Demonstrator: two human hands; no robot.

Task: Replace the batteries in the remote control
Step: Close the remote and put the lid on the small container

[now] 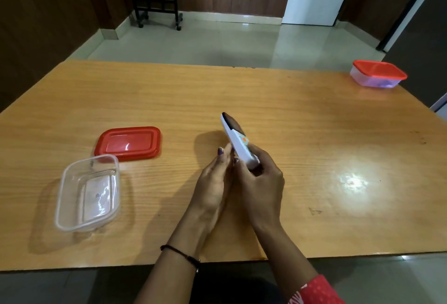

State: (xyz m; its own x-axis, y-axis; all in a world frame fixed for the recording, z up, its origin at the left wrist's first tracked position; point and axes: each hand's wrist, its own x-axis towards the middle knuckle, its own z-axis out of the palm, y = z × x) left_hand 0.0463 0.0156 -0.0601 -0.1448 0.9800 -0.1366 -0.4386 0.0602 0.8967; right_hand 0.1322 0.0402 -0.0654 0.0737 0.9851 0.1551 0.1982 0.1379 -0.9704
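Observation:
A white remote control (235, 139) with a dark screen end points away from me, tilted on its side above the wooden table (314, 134). My right hand (261, 182) grips its near end. My left hand (215, 182) presses against the remote's left side with the fingers curled around its underside. The back of the remote and any batteries are hidden behind my hands.
An open clear plastic box (88, 192) lies at the near left, with its red lid (128, 143) beside it further back. A closed box with a red lid (378, 74) stands at the far right corner. The table's near edge runs under my forearms.

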